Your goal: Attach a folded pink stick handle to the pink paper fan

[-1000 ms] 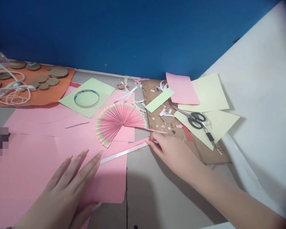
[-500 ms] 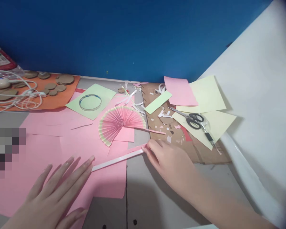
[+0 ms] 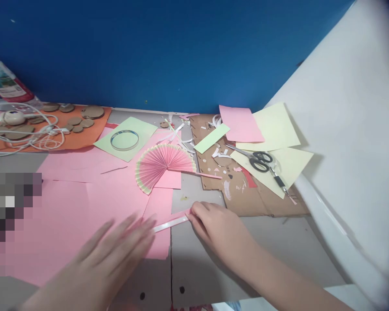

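Observation:
A narrow pink paper strip [image 3: 181, 214] with a glossy white band along it lies slantwise between my two hands. My right hand [image 3: 212, 222] pinches its right end between thumb and fingers. Fingers stretched and slightly blurred, my left hand [image 3: 113, 246] lies flat over the strip's left part, hiding it. Just beyond them rests a pleated pink paper fan [image 3: 165, 166] with a pale yellow-green edge and a thin pink stick pointing right. Pink paper sheets [image 3: 61, 216] spread beneath my left hand.
Black-handled scissors [image 3: 259, 162] and a pen [image 3: 280, 183] lie on pale yellow paper [image 3: 291, 160] over brown cardboard [image 3: 266, 205]. A tape roll [image 3: 125, 148] sits on green paper [image 3: 131, 123]. Cardboard discs [image 3: 92, 112] and a white cable [image 3: 52, 142] are on orange paper [image 3: 100, 119].
My left hand has slid rightward along the strip, so less of it shows. My right hand keeps its pinch, slightly lower and further left in view. The view has shifted a little.

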Demonstrator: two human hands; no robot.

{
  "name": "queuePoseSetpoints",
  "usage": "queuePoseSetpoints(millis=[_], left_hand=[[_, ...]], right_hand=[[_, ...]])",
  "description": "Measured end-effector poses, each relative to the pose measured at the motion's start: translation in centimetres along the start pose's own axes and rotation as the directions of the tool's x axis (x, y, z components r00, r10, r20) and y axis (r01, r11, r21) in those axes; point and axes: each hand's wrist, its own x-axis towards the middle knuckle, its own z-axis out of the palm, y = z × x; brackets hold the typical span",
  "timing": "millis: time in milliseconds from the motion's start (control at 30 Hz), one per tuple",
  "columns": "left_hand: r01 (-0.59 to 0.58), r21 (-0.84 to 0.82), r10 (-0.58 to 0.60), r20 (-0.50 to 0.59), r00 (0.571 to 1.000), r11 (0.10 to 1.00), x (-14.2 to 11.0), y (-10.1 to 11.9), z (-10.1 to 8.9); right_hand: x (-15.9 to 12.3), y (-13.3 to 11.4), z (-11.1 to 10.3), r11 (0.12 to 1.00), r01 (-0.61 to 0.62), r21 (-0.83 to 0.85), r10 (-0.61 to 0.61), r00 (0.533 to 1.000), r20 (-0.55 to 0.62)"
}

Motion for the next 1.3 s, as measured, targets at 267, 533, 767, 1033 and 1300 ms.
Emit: queuePoseSetpoints(millis=[267,533,767,1033,1300], left_hand=[[-0.155,-0.046,0.158,0.057,0.986,0.987,6.3,1.8,3.0],[-0.135,-0.092,0.139,0.042,0.989,0.987,6.1,1.8,2.8],[-0.103,-0.127,0.111,0.058,0.992,0.987,6.3,1.9,2.8],[-0.081,-0.157,0.092,0.064,0.994,0.984,6.3,2.0,2.9],[-0.068,-0.168,0.081,0.072,0.994,0.983,6.3,2.1,2.9]], right_hand=[[0.0,0.2,-0.4,0.998,-0.049,0.034,0.049,0.999,0.014],[-0.1,0.8,-1.8,0.937,-0.224,0.269,0.204,0.974,0.102],[-0.2,2.3,-2.0,0.927,-0.261,0.270,0.243,0.965,0.097],[-0.3,2.2,-0.9,0.984,-0.168,0.051,0.168,0.986,-0.004],[-0.7,2.1,0.3,0.988,-0.056,-0.142,0.039,0.992,-0.119]])
